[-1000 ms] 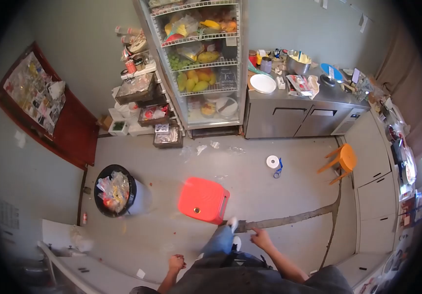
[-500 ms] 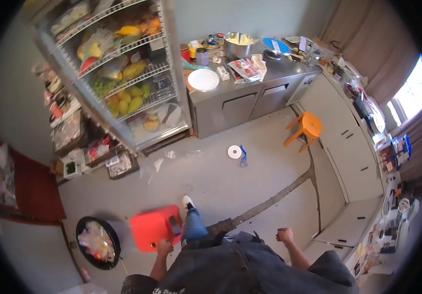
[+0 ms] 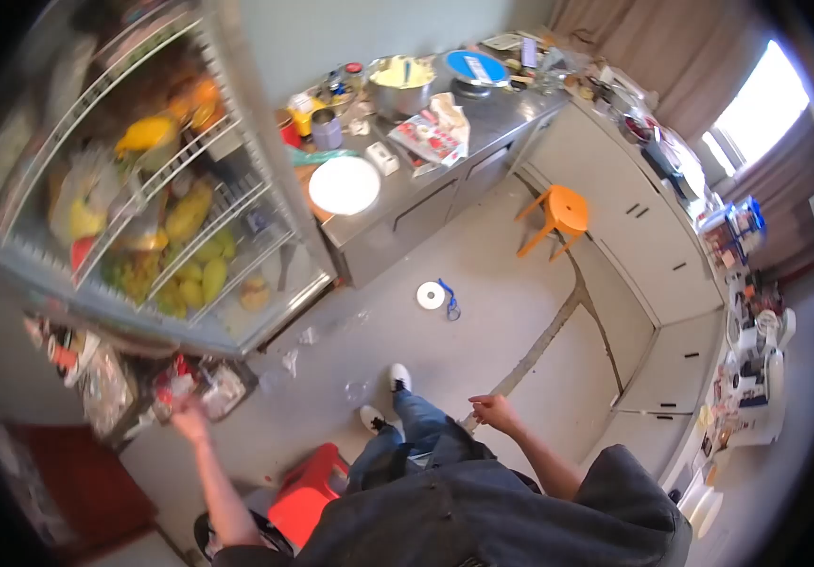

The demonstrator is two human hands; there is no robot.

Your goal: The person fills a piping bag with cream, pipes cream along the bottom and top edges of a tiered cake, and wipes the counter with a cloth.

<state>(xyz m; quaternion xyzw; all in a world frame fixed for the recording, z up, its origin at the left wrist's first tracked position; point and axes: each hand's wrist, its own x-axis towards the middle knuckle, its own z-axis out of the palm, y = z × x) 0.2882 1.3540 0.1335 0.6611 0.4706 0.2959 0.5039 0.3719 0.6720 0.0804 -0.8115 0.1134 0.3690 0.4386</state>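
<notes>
- Left arm out at full stretch! The left hand shows against the packets at the fridge's foot; contact can't be told.
- It's blurred, so I can't tell how open it is or whether it has hold of anything.
- Over on the other side, the right hand hangs above the floor, loosely curled, one finger extended, nothing visible in its grasp.
- On progress: no completed pickup shows. The packets lie low beside the fridge, and mangoes sit on its shelves; what's left at the packets is unclear.
- Down on the floor, a white roll lies beside a blue-handled tool, both well clear of either hand.
- Red stool just beside the person's legs!
</notes>
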